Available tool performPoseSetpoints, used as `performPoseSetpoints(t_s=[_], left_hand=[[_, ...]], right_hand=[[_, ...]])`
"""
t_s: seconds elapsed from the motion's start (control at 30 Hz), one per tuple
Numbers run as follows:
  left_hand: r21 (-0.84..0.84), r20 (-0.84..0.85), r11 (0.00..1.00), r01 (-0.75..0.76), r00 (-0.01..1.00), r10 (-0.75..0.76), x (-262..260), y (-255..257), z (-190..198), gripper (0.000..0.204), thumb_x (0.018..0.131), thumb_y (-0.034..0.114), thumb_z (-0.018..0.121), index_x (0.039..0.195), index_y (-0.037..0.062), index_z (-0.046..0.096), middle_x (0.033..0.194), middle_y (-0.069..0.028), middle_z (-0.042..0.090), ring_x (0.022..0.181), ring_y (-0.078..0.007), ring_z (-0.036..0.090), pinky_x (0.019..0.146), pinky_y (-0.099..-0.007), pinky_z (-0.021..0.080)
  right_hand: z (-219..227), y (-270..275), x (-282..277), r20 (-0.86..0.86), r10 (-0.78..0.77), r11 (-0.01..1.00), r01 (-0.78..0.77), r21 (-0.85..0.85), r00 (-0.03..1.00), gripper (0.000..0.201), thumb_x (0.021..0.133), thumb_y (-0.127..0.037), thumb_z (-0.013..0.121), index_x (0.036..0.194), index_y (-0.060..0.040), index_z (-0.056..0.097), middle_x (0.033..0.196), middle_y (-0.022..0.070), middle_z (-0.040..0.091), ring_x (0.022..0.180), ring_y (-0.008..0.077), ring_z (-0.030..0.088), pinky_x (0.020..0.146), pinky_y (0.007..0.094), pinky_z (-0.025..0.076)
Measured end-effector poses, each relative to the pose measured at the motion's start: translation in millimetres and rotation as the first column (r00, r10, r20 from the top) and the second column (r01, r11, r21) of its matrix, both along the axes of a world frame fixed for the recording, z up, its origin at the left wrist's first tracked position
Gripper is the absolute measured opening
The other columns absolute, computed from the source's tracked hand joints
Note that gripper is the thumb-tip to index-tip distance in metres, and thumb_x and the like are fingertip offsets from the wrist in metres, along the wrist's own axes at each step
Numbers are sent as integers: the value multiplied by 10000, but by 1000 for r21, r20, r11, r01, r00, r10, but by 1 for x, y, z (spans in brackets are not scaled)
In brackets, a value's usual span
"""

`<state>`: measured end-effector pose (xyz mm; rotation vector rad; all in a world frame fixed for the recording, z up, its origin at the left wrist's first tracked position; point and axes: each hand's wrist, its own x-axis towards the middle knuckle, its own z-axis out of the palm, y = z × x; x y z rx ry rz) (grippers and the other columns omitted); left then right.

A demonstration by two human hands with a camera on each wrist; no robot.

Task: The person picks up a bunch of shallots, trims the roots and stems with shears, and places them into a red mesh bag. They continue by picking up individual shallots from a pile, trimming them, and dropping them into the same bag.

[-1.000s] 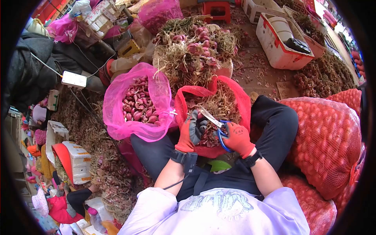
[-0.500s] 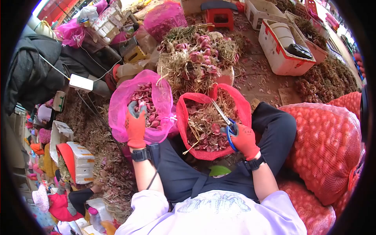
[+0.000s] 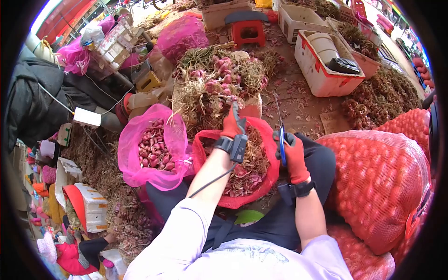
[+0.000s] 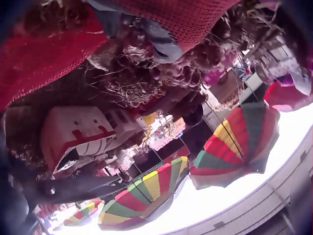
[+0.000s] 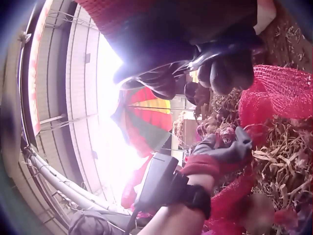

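Observation:
My left hand (image 3: 233, 123), in a red glove with grey fingertips, is at the near edge of the shallot pile (image 3: 224, 77). Its fingers stand apart around a bulb in the left wrist view; whether they touch it is unclear. My right hand (image 3: 294, 157) grips the blue-handled scissors (image 3: 282, 135), blades pointing up and away, right of the red mesh bag (image 3: 275, 161). That bag holds dry stalks and skins (image 3: 247, 175). To its left, a pink mesh bag (image 3: 128, 154) contains loose red shallots (image 3: 155, 148).
Large filled red net sacks (image 3: 378, 177) stand at the right. White boxes (image 3: 326, 84) and a red stool (image 3: 248, 33) are beyond the pile. A white power bank (image 3: 87, 117) with cables lies on dark cloth at the left. A green leaf (image 3: 248, 216) is near my lap.
My left hand has gone from between my knees to the pink bag, then across to the pile. My right hand still holds the scissors, their blades now turned more upright.

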<state>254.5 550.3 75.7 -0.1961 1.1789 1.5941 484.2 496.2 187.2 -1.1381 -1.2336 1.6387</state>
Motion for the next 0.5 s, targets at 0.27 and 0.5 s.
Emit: performPoseSetpoints(t_s=[0.27,0.5], left_hand=[[671,386,694,-259,922,-29,-9,11,46,171,822,270,692,839,132,593,761,47,582,659,-109,554,683,-290,502],[588,-102,741,325,938,-331,-101,-87,100,392,858,430,612,1095,120,582,821,0,602,669,-90,555,567,-234,492]], right_hand=[[19,0,-8,198,79,985,-107,137,977,179,826,-165,643,959,-49,678,753,9,668,624,31,547,579,218,438],[18,-4,-19,285,38,914,-149,377,958,171,814,-169,661,867,-6,643,679,29,617,594,74,520,562,255,422]])
